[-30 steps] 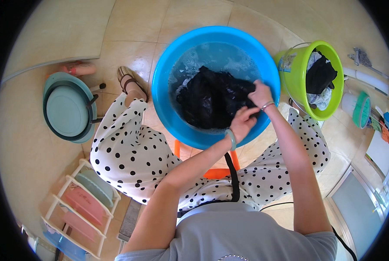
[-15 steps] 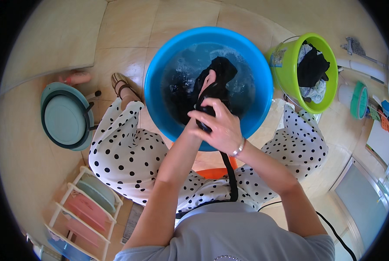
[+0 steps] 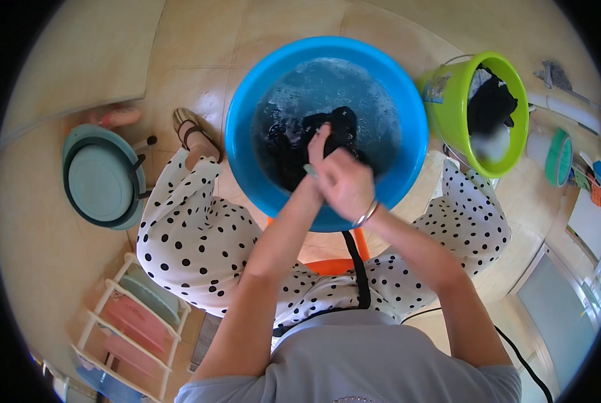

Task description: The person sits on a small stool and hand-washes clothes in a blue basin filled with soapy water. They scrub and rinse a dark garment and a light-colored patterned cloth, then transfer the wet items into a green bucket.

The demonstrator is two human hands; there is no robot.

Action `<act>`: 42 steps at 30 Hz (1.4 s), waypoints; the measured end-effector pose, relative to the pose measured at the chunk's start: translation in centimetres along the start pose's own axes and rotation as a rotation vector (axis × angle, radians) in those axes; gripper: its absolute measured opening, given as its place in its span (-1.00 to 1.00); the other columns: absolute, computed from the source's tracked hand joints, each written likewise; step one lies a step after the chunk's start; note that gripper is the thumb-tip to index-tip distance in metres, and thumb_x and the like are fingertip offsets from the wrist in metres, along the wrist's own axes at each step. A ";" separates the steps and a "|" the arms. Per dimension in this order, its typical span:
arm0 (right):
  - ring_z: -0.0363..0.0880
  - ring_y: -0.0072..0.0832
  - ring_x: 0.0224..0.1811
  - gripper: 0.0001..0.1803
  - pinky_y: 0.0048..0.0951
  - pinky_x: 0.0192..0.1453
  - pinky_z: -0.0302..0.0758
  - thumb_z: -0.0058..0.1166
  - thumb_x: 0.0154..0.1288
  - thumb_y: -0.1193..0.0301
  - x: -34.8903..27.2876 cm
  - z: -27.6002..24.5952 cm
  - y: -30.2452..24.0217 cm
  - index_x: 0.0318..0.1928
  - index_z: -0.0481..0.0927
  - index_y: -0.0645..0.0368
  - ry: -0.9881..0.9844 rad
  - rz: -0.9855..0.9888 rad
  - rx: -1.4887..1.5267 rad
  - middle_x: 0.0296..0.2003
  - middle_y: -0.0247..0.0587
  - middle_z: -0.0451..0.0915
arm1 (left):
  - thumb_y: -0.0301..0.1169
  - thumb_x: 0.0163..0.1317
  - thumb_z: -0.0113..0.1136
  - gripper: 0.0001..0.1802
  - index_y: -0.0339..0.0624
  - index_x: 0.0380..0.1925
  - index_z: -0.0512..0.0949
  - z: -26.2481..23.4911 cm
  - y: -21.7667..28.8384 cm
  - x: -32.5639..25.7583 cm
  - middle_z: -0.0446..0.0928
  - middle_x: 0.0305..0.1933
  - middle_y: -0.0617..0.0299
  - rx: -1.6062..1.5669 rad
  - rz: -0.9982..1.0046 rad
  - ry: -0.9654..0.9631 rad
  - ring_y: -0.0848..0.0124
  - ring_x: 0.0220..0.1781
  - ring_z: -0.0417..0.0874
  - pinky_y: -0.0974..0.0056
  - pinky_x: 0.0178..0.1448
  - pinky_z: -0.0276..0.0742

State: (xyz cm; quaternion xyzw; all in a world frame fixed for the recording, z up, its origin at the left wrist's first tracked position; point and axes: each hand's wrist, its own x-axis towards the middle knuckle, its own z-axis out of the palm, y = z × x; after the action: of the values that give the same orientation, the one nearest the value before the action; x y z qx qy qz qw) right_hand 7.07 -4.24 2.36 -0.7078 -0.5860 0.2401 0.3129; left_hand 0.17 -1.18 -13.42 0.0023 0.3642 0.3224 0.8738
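Note:
A wet black garment [image 3: 345,122] lies bunched in soapy water inside a large blue basin [image 3: 414,127] between my legs. My left hand [image 3: 319,141] reaches into the cloth, its fingers partly covered by the black fabric and wrapped in it. Across its wrist comes my right hand [image 3: 347,180], smeared by motion. Those right fingers look curled closed, and what they hold is hidden. A silver bracelet [image 3: 365,213] circles my right wrist. A small pale band [image 3: 311,170] shows at my left wrist; its kind is unclear.
A lime-green bucket [image 3: 439,111] with black and white clothes stands right of the basin. At left are a grey-green folding basin [image 3: 99,185] and a white rack [image 3: 122,292] with pink and green basins. An orange stool [image 3: 330,267] shows below.
My right hand has moved down toward my left wrist, and the black cloth it gripped there no longer shows. The garment has sunk lower into the water and bunched closer.

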 end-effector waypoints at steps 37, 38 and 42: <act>0.57 0.04 -0.41 -0.66 0.00 -0.30 0.52 -0.17 0.34 0.20 3.3 1.9 6.7 -0.41 0.58 0.12 -0.097 0.330 -0.157 -0.46 0.01 0.59 | -0.11 0.42 -0.22 -0.58 -0.14 -0.05 0.52 6.0 -1.2 -3.5 0.58 -0.07 0.23 0.059 -0.014 0.391 0.33 -0.06 0.59 0.19 0.12 0.48; 0.59 0.06 -0.35 -0.62 0.00 -0.27 0.53 -0.20 0.37 0.17 4.3 1.0 9.6 -0.39 0.59 0.11 -0.089 0.499 -0.183 -0.40 0.04 0.61 | -0.12 0.42 -0.20 -0.58 -0.17 -0.05 0.51 8.2 -1.6 -3.5 0.58 -0.07 0.22 0.050 -0.066 0.435 0.35 -0.05 0.60 0.23 0.11 0.49; 0.58 0.05 -0.34 -0.65 0.02 -0.31 0.51 -0.16 0.38 0.14 3.5 1.6 10.0 -0.37 0.51 0.15 -0.048 0.460 -0.288 -0.36 0.01 0.59 | -0.18 0.43 -0.19 -0.61 -0.22 -0.05 0.50 8.4 -0.9 -3.5 0.58 -0.07 0.20 0.072 -0.139 0.454 0.35 -0.05 0.59 0.28 0.07 0.50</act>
State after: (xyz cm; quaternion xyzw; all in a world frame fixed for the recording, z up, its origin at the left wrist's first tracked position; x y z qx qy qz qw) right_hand 13.44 -1.75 -5.89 -0.8536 -0.4452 0.2359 0.1324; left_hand 4.17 -1.96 -5.26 -0.0640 0.5619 0.2405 0.7888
